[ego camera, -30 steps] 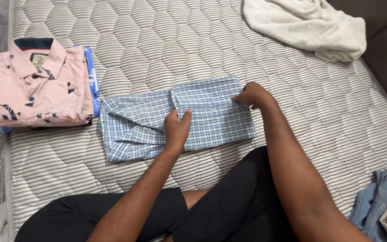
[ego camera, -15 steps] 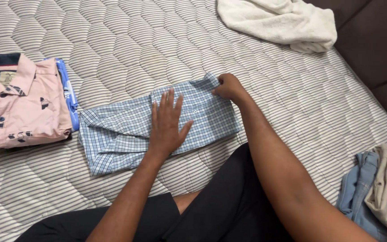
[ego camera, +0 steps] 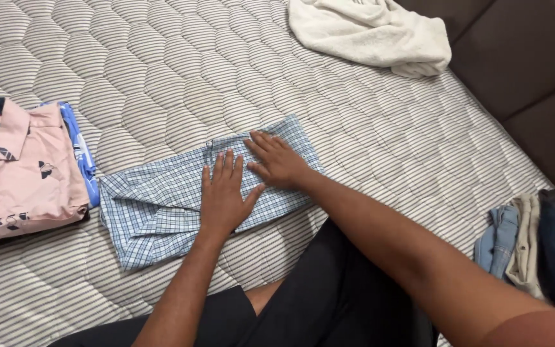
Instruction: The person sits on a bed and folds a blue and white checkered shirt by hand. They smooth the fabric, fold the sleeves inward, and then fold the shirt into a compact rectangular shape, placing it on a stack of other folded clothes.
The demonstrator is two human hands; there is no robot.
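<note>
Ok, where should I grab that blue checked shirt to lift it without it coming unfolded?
Probably by its two short ends, from the sides: the shirt lies as a long flat folded strip across the mattress. The left hand and right hand press flat on its middle, so both ends are free.

a folded blue checked shirt (ego camera: 155,205) lies across a striped quilted mattress (ego camera: 162,64). the left hand (ego camera: 224,196) presses flat on its middle, fingers spread and pointing away from the person. the right hand (ego camera: 279,160) lies flat just beside it on the shirt's right part, fingers pointing left, thumb near the left hand's thumb. a folded pink shirt (ego camera: 17,170) sits to the left atop a blue garment (ego camera: 79,151), just beside the checked shirt. a white towel (ego camera: 374,32) lies crumpled at the top. a pile of clothes (ego camera: 534,241) rests at the right edge.
</note>
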